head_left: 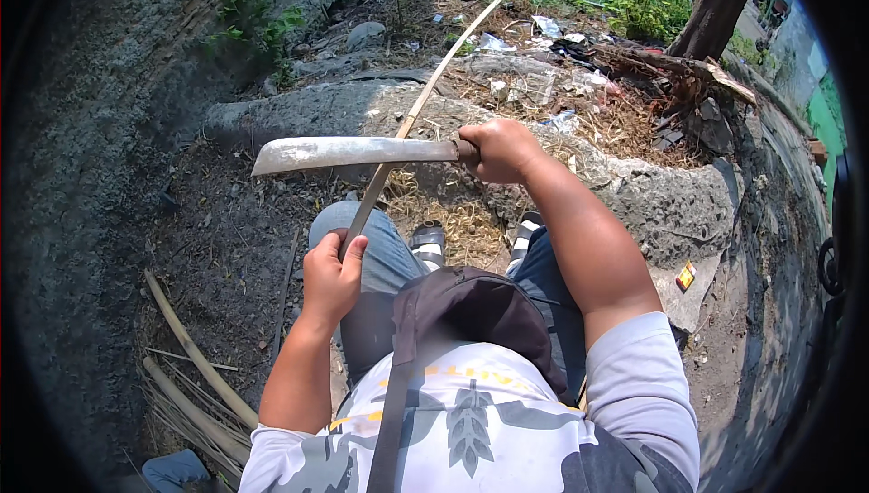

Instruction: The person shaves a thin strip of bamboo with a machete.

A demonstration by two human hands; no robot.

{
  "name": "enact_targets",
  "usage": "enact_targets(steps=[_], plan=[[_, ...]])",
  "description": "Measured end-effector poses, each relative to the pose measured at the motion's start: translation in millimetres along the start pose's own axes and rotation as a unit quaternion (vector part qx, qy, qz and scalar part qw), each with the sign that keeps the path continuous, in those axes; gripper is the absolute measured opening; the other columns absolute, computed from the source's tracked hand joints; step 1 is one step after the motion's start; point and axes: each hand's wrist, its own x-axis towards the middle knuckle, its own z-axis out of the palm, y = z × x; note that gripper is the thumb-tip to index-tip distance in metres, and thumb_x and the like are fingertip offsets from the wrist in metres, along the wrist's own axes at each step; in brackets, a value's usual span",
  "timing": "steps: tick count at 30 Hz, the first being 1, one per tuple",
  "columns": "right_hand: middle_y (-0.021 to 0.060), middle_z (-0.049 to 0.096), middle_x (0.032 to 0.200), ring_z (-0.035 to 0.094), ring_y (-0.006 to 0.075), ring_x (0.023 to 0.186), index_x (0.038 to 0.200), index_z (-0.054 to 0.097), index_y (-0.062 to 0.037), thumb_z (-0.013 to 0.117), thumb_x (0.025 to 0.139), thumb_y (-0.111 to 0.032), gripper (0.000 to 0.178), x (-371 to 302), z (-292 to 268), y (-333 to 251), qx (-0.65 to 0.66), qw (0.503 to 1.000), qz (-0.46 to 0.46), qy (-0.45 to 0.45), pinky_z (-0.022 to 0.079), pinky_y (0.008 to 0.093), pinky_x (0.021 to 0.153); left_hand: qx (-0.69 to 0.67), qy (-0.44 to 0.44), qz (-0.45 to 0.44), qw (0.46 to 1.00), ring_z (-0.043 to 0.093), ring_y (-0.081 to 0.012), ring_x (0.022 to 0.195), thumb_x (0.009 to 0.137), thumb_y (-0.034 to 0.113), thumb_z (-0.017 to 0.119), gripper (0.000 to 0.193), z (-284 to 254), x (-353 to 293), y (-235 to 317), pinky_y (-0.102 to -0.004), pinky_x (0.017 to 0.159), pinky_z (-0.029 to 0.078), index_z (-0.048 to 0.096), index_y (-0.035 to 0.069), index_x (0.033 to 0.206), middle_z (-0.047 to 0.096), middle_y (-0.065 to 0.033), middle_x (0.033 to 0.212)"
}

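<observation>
Head: right fingers (483, 136) clamp a broad-bladed metal machete (344, 150), left fingers (326, 254) a slim wooden strip (436, 76).

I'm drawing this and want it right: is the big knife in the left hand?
No, the right hand grips the big knife; the left hand holds the long strip.

The right hand (500, 151) hides most of the machete handle (467, 153); the left hand (333, 279) covers the lower end of the pale strip (450, 60). The upper edge crops the tree trunk (722, 6).
</observation>
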Motion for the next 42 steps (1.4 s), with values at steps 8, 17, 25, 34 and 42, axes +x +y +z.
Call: enact_targets(steps=[8,17,25,34,42], plan=[[0.0143,0.074,0.091,0.071,0.038,0.092,0.097,0.069,-0.0173,0.073,0.077,-0.02,0.02,-1.2,9.1,-1.4,0.043,0.999,-0.014,0.009,0.057,0.0506,0.079,-0.042,-0.016,-0.045,0.998,0.051,-0.011,0.062,0.102,0.027,0.069,0.033,13.2,2.1,-7.6,-0.0305,0.057,0.043,0.069,-0.005,0.1,0.063,-0.0047,0.069],[0.0109,0.075,0.098,0.072,0.0339,0.099,0.103,0.072,-0.02,0.073,0.078,-0.021,0.026,-0.2,-6.9,9.4,0.036,0.999,0.025,-0.023,0.058,0.0473,0.086,-0.05,-0.025,-0.019,0.998,0.05,-0.0094,0.062,0.103,0.027,0.067,0.032,20.7,5.9,-11.9,-0.0297,0.057,0.042,0.069,-0.004,0.1,0.061,-0.0027,0.069],[0.0136,0.075,0.097,0.073,0.0345,0.098,0.102,0.071,-0.0182,0.072,0.079,-0.025,0.023,-6.9,-1.4,-18.9,0.003,0.998,-0.054,-0.041,0.057,0.0498,0.084,-0.033,-0.03,-0.037,0.998,0.048,-0.0093,0.061,0.103,0.026,0.067,0.03,16.2,-10.1,-12.9,-0.0308,0.055,0.041,0.069,-0.004,0.099,0.06,-0.003,0.067],[0.0121,0.075,0.1,0.072,0.0339,0.1,0.106,0.071,-0.0197,0.071,0.076,-0.018,0.029,-3.7,1.7,-2.3,-0.013,0.999,0.0,-0.052,0.058,0.0478,0.085,-0.026,-0.057,-0.027,0.998,0.047,-0.0064,0.065,0.106,0.026,0.065,0.03,9.1,-15.1,-21.6,-0.0275,0.058,0.04,0.068,-0.003,0.1,0.057,0.0028,0.071],[0.0136,0.073,0.089,0.071,0.0373,0.09,0.097,0.068,-0.0171,0.073,0.075,-0.021,0.022,-8.1,2.1,-0.2,-0.009,0.998,-0.06,0.007,0.056,0.051,0.077,0.032,-0.079,-0.016,0.996,0.053,-0.0214,0.059,0.104,0.023,0.064,0.026,4.3,-10.2,-10.7,-0.0351,0.059,0.045,0.067,-0.003,0.099,0.062,-0.0126,0.069]])
